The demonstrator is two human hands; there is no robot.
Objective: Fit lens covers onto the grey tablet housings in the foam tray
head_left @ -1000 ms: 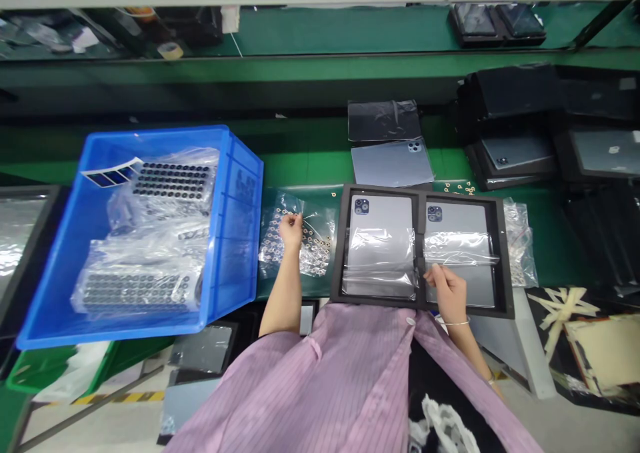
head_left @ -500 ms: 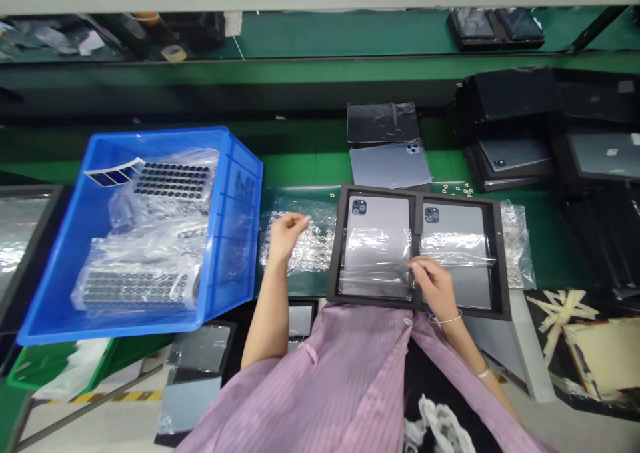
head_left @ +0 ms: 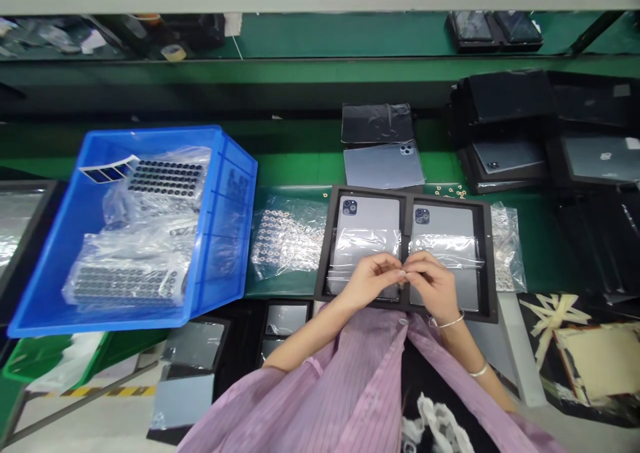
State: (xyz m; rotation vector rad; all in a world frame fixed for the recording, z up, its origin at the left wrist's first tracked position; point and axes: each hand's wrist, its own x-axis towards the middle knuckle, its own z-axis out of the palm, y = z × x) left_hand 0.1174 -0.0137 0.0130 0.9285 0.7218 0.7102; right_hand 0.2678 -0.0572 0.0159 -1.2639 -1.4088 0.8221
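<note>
My left hand (head_left: pixel 376 278) and my right hand (head_left: pixel 432 284) meet fingertip to fingertip over the divider of a black two-compartment tray (head_left: pixel 407 213). Both are pinched closed on something too small to make out. In the left compartment lies a grey tablet (head_left: pixel 373 214) with a camera cluster at its top left corner. A matching grey tablet (head_left: pixel 450 224) fills the right compartment. Clear film lies across the lower part of each. Left of the tray, a clear bag sheet of small ring-shaped parts (head_left: pixel 287 240) rests on the green bench.
A blue crate (head_left: pixel 227 220) holding bagged lens-ring sheets (head_left: pixel 165 178) stands at left. Behind the tray lies another tablet (head_left: pixel 383 166) among loose rings (head_left: pixel 450 191). Stacked black trays (head_left: pixel 505 100) rise at right. Boxed tablets (head_left: pixel 187 400) sit low, below the bench.
My left hand has moved right, from above the ring-shaped parts to my right hand over the tray. My right hand's fingers have risen slightly to meet it. The view has shifted a little.
</note>
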